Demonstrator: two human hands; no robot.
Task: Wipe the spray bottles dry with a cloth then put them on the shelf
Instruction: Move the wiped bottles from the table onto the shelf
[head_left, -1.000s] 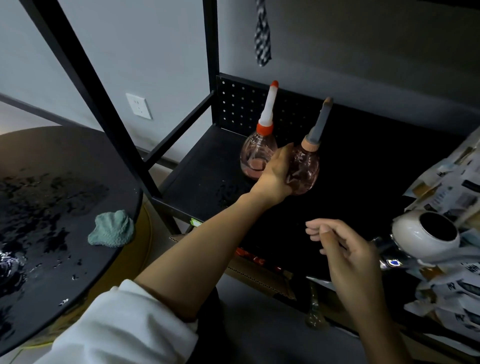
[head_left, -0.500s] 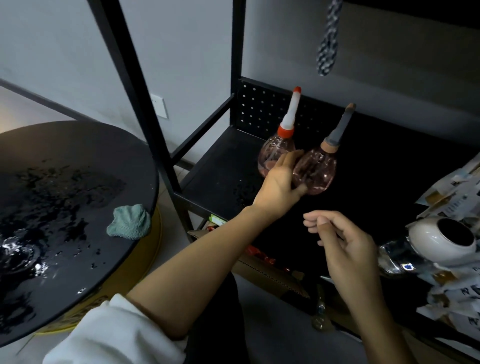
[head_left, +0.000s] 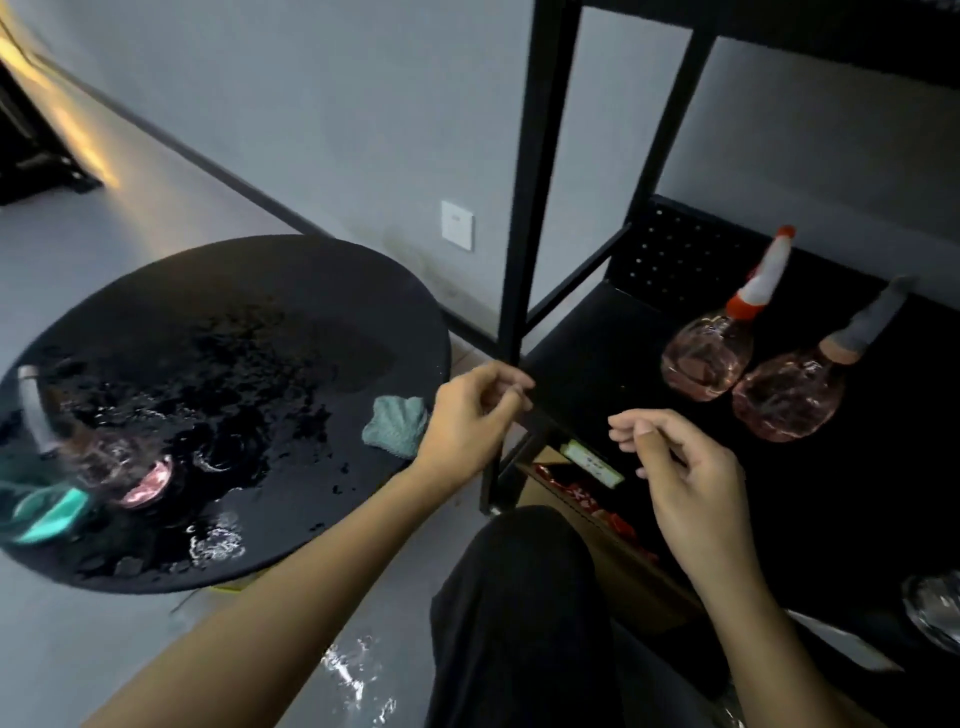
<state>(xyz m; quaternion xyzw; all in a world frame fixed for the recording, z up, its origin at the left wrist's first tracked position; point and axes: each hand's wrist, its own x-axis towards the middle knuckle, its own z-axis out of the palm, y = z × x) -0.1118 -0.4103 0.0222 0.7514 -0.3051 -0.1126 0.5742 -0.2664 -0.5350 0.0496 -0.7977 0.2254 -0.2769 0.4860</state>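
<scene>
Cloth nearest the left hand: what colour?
Pale teal cloth, shown in the head view.

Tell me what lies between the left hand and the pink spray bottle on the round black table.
In the head view, a crumpled teal cloth sits beside the left hand; beyond it only wet tabletop reaches the pink spray bottle.

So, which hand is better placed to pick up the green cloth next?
Probably the left. The left hand is empty and sits just beside the green cloth on the round table. The right hand is empty too, but it is over by the shelf, farther from the cloth.
</scene>
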